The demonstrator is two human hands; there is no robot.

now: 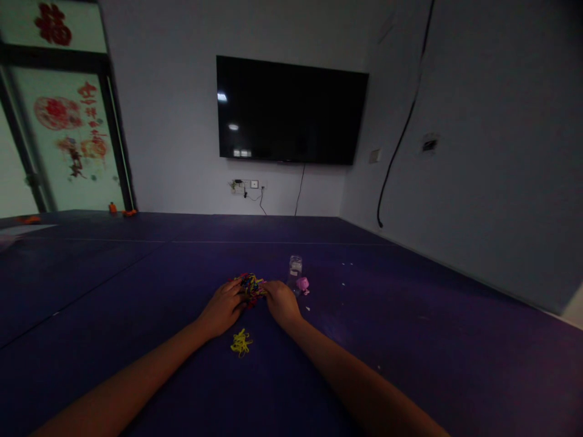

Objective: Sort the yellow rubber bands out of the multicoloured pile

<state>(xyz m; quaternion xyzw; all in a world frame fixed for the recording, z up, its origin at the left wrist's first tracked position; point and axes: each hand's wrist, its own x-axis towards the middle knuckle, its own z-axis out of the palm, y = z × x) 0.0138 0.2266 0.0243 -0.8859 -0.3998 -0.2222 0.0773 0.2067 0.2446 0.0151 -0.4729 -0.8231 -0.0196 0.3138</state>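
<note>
My left hand (pixel 224 308) half-open on the multicoloured band pile (pixel 251 284), my right hand (pixel 281 302) at its three o'clock, its hold I cannot tell, yellow bands (pixel 241 343) at six, clear jar (pixel 296 266) and pink object (pixel 303 284) crowding the right hand's one-to-two o'clock.

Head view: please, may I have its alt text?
A person's left hand and right hand touch a multicoloured tangle on a purple surface; a smaller yellow tangle lies nearer the viewer. A clear bottle and pink object are beside the right hand; a television hangs behind.
</note>
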